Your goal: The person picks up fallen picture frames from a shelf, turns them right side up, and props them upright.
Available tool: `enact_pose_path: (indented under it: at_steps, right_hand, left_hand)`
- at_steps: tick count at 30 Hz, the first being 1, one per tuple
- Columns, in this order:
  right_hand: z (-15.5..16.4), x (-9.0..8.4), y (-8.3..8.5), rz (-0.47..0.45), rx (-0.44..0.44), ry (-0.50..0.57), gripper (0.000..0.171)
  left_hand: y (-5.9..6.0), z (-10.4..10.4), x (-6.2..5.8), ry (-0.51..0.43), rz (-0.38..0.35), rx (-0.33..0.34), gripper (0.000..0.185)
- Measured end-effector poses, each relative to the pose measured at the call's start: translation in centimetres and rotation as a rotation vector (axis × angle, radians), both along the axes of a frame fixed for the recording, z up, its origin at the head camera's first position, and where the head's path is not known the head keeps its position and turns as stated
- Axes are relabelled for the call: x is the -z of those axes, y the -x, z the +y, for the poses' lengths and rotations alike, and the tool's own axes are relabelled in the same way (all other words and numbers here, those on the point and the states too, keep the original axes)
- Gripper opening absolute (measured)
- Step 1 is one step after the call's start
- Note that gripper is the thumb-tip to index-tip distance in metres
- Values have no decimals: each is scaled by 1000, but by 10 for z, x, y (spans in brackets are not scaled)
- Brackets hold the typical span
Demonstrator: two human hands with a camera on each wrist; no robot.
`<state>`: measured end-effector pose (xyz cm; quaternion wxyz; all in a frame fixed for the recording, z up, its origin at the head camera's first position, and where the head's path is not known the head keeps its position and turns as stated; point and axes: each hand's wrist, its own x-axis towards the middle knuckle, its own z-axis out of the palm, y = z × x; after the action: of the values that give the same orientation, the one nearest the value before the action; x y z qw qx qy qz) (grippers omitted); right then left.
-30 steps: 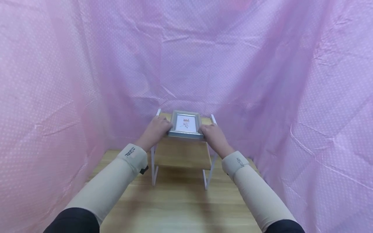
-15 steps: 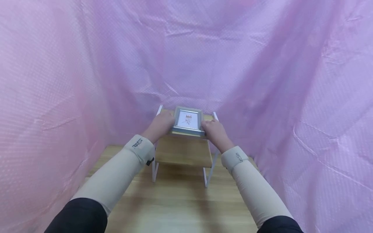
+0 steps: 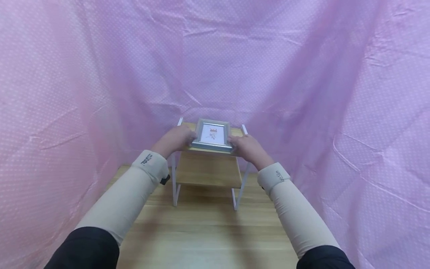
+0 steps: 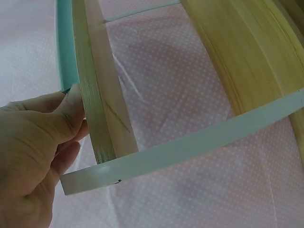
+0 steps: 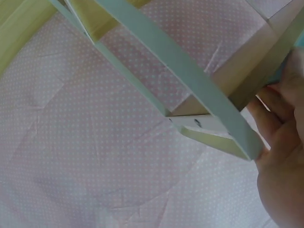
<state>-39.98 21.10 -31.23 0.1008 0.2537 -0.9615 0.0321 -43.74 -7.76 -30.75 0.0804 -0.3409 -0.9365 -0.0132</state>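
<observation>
A silver picture frame (image 3: 213,133) with a small crown-like drawing lies face up on the top board of a small wooden rack (image 3: 208,170) with white metal sides. My left hand (image 3: 176,139) holds the frame's left side near the front corner, and my right hand (image 3: 250,147) grips the right side. In the left wrist view, the left thumb (image 4: 71,107) meets the end of the frame's blue-looking edge (image 4: 67,45), just above the board. The right fingers (image 5: 273,107) curl beside the white rack side (image 5: 185,78); their tips are partly hidden.
The rack stands on a wood-grain surface (image 3: 205,239), with its lower shelf below the frame. Pink dotted sheeting (image 3: 215,67) hangs close behind and on both sides. White side bars (image 3: 244,129) rise slightly above the top board.
The frame has moved back and down onto the top board, whose front edge now shows below it. Both hands have moved with it, staying at its sides.
</observation>
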Motion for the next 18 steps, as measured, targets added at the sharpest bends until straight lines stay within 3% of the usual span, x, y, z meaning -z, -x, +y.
enact_pose_path:
  at_steps: [4, 8, 14, 18]
  right_hand:
    - [-2, 0, 0, 44, -54, -119, 34]
    - [-4, 4, -2, 36, -22, -91, 53]
    - [-3, 13, -4, 97, -19, -21, 53]
    - [-2, 18, -4, 131, -16, -49, 51]
  left_hand:
    - [-2, -1, 1, -21, -49, -27, 22]
    - [-4, -2, 3, -56, -87, -55, 32]
    - [-8, -2, 2, -35, -34, -42, 19]
    - [-11, -4, 2, -56, -8, -15, 29]
